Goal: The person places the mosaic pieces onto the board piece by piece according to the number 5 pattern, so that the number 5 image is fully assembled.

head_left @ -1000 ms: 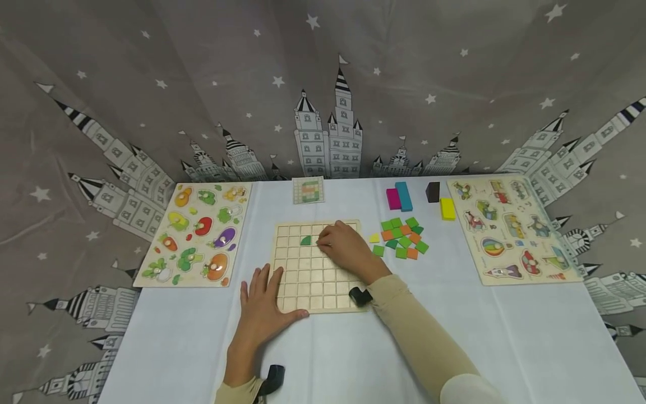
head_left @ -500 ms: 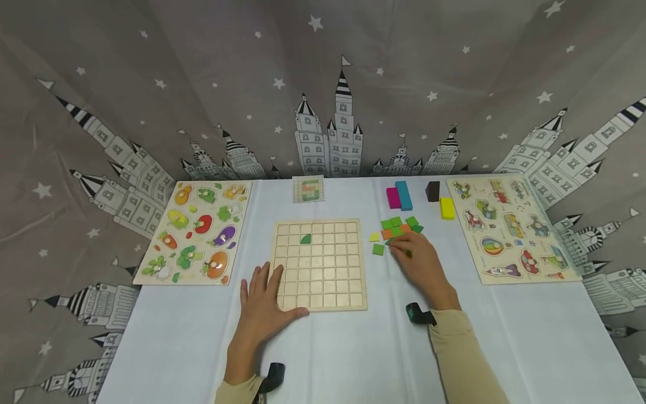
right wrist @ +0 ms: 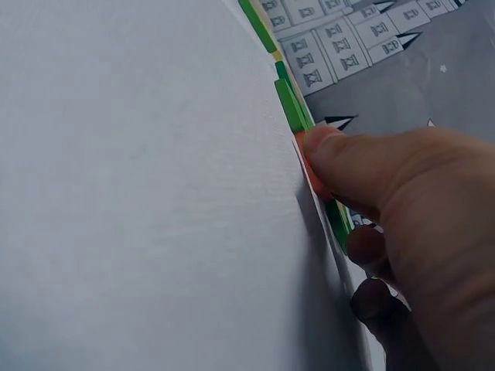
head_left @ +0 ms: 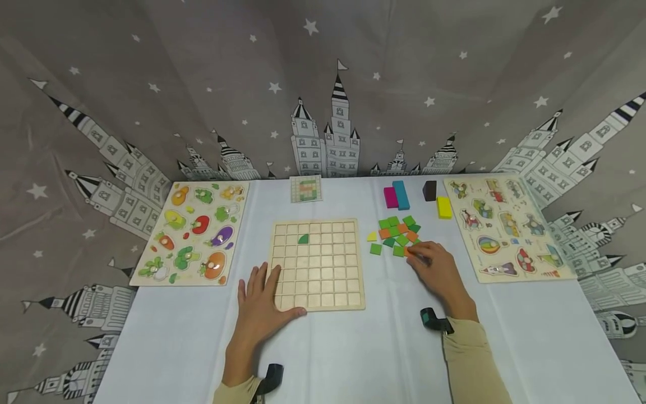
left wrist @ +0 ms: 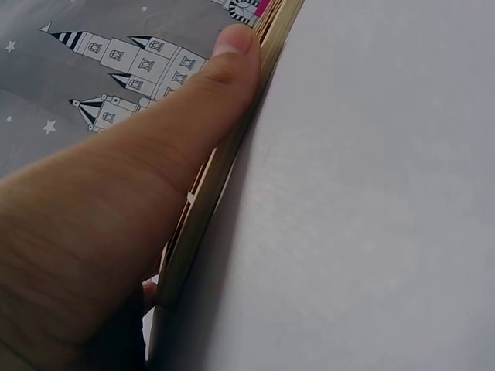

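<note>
- The left hand [head_left: 259, 314] is spread wide, its fingers laid over the left edge of the grid board [head_left: 314, 273] and its thumb set along the near edge; if it is pulled aside or leaned on unevenly, the board could be slid over the white cloth [head_left: 323, 353].
- The right hand [head_left: 441, 275] is held with bent fingers at the near side of the loose tiles [head_left: 392, 222], and an orange tile [right wrist: 322, 185] is touched by its thumb. Whether that tile is pinched cannot be told, since the far side is hidden; with a weak hold it could be dropped.
- The green tile [head_left: 398, 251] just beside the orange one could be dragged along or knocked askew, as little room seems to be left between them.
- Other loose tiles could be scattered if they are brushed by the fingers.
- The dark green rounded piece [head_left: 303, 239], set in a cell near the board's far edge, could be shifted if the board is jolted.
</note>
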{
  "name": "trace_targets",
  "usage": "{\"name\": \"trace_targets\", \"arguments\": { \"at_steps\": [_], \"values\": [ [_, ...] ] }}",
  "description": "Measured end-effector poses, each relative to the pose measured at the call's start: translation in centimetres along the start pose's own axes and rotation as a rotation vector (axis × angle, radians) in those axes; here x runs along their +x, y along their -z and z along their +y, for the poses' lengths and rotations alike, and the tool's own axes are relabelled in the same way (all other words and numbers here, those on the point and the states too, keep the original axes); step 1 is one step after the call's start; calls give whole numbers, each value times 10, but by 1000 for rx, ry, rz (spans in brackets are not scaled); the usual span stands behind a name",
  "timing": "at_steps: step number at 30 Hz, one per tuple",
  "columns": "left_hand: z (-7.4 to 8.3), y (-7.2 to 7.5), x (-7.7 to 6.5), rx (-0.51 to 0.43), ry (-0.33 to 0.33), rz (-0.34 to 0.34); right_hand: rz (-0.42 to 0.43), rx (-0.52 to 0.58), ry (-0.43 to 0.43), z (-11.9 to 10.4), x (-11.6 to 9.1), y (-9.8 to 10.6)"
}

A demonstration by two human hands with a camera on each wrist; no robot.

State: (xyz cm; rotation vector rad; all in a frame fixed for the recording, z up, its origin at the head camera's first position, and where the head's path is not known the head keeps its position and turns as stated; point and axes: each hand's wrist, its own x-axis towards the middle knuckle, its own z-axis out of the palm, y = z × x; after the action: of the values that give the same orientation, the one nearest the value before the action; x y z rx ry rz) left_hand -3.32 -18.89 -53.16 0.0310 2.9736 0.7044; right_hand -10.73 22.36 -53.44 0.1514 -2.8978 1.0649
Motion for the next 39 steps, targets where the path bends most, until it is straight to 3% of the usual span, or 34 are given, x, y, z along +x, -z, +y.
{"name": "trace_targets", "arguments": {
  "at_steps": [24, 31, 39],
  "values": [
    [0, 2, 0, -10, 0, -7, 31, -20, 39, -6, -1, -5],
    [0, 2, -1, -13, -6, 21, 9, 19, 96, -36, 10, -14],
    [1, 2, 0, -12, -11, 18, -88, 43, 272, -89, 36, -51]
  ]
}}
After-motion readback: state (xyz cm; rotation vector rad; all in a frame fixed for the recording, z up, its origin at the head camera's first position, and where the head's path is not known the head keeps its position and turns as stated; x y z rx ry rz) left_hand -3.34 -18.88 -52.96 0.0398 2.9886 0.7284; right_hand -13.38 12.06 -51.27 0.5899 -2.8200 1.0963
